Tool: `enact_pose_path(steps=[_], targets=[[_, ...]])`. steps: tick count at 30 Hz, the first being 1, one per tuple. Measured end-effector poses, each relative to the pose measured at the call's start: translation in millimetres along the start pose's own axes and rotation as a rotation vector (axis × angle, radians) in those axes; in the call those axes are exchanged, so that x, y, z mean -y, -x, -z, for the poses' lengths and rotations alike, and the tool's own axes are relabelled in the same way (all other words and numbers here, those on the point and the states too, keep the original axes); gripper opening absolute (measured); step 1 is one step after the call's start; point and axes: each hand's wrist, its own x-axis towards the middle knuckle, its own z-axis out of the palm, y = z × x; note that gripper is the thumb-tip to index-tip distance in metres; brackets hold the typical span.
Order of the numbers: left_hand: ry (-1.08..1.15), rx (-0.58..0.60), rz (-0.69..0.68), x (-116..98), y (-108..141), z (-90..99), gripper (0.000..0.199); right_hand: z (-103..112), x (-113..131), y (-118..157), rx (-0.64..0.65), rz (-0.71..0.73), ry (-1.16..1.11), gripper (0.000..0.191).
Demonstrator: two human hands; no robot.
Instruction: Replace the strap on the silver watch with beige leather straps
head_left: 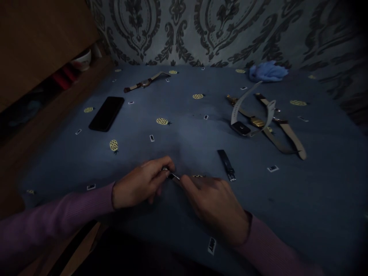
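My left hand (pixel 146 181) is closed, thumb and fingers pinching a small watch (pixel 165 168); only a bit of its shiny metal edge shows, the rest hidden by the fingers. Closed as well, my right hand (pixel 217 205) grips a thin metal tool (pixel 176 177), whose narrow tip points at the watch and reaches the left fingertips. Whether tip and watch touch, I cannot tell. To the right of both hands, a dark watch strap (pixel 226 164) with a metal buckle lies on the cloth.
A blue patterned tablecloth (pixel 184 134) covers the table. Far left lie a black phone (pixel 107 114) and a wristwatch (pixel 145 82). On the right are a smartwatch with a pale band (pixel 240 128), a gold watch (pixel 257 122), another watch strap (pixel 293 140) and a crumpled blue cloth (pixel 268 71).
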Motion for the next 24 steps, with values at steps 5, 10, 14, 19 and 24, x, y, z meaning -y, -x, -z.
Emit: enact_pose_path(steps=[5, 10, 14, 19, 24], targets=[[0.058, 0.009, 0.027, 1.7, -2.1, -1.2, 0.013, -0.7, 0.2, -0.1, 0.001, -0.003, 0.007, 0.029], [0.13, 0.02, 0.017, 3.4, -4.8, -0.8, 0.008, 0.4, 0.5, 0.5, -0.003, 0.006, 0.012, 0.029], [0.184, 0.038, 0.014, 6.5, -5.9, -0.2, 0.003, 0.7, 1.1, -0.2, 0.001, 0.008, 0.003, 0.028], [0.254, 0.052, 0.024, 7.8, -6.8, -0.7, 0.005, -0.5, 1.5, -1.0, -0.006, 0.008, -0.017, 0.029], [0.249, 0.052, 0.025, 5.7, -7.5, 0.1, 0.005, 0.2, 2.5, -1.2, 0.0, 0.008, -0.018, 0.029]])
